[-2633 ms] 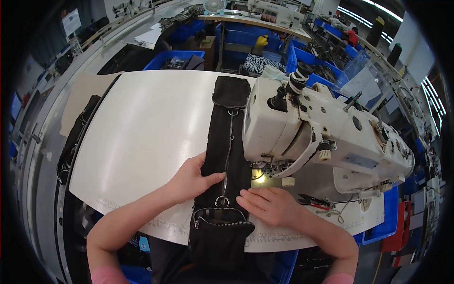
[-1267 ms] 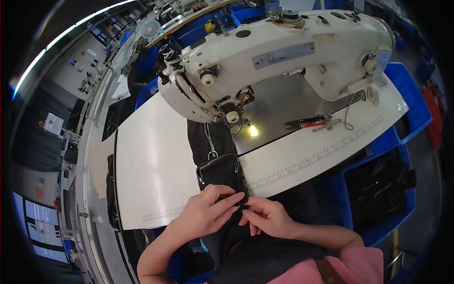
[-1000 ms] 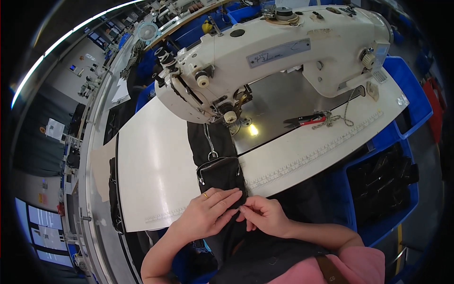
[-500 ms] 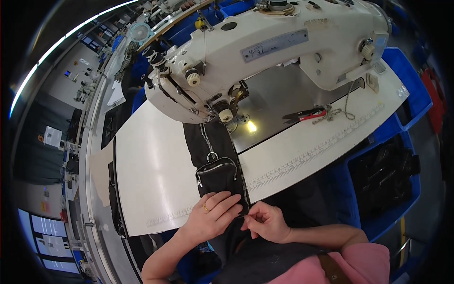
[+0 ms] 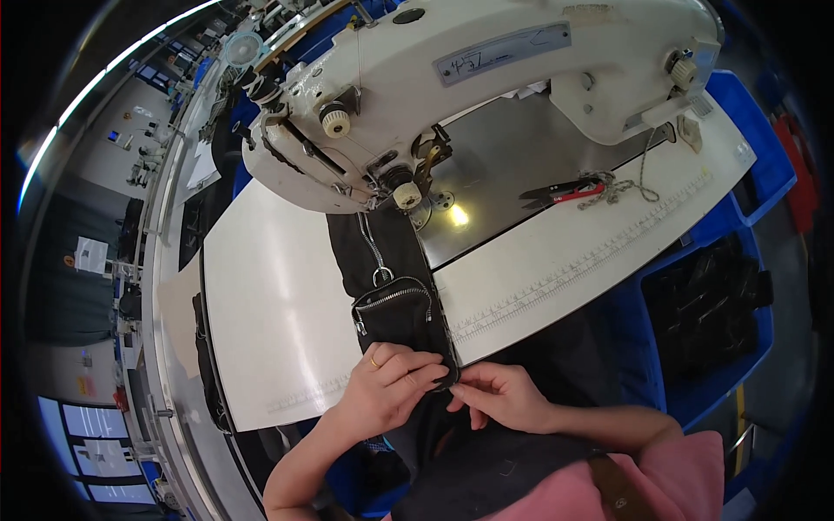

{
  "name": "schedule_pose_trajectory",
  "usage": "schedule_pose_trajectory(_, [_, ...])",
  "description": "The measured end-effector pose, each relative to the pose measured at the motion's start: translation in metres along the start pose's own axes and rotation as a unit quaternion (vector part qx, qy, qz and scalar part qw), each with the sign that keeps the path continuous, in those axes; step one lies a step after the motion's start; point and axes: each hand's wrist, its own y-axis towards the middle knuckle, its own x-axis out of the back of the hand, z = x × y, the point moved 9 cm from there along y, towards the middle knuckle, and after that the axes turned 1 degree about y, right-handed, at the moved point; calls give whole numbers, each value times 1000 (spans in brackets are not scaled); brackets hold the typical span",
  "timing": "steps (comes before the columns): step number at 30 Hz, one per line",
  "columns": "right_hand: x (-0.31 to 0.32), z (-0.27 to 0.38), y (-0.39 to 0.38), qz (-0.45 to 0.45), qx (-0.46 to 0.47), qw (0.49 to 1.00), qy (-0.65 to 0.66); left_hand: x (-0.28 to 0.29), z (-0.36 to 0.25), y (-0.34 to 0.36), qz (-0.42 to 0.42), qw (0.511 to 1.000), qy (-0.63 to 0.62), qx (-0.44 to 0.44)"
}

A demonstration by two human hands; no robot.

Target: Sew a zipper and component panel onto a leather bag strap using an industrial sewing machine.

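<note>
A black fabric piece (image 5: 395, 330) with a zipped pocket, a metal ring and a long zipper runs from under the head of the sewing machine (image 5: 382, 165) down over the table's front edge. My left hand (image 5: 387, 388), wearing a ring, is closed on its lower end, with the fingers over the cloth and its edge pinched. Right beside it, my right hand (image 5: 499, 397) pinches the right edge of the same piece between thumb and fingers. The cloth's far end lies by the needle area, where the machine partly hides it.
Red-handled thread snips (image 5: 569, 191) and a grey cord (image 5: 621, 189) lie on the machine bed's right side. A printed ruler strip (image 5: 556, 291) follows the table's front edge. At the right stands a blue bin (image 5: 656, 347) of black pieces. More black fabric (image 5: 208, 365) hangs at the table's left edge.
The view has shifted slightly. My left fingers have moved closer to the cloth's right edge, and my right hand has turned a little, its fingers still at the edge.
</note>
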Motion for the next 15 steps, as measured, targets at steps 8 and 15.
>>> schedule_pose_trajectory(8, [2,2,-2,-25,20,999,10,-6,-16,3,46,996,63,-39])
schedule_pose_trajectory(15, [3,5,-1,-31,15,999,-4,-8,-22,1,27,995,88,-33])
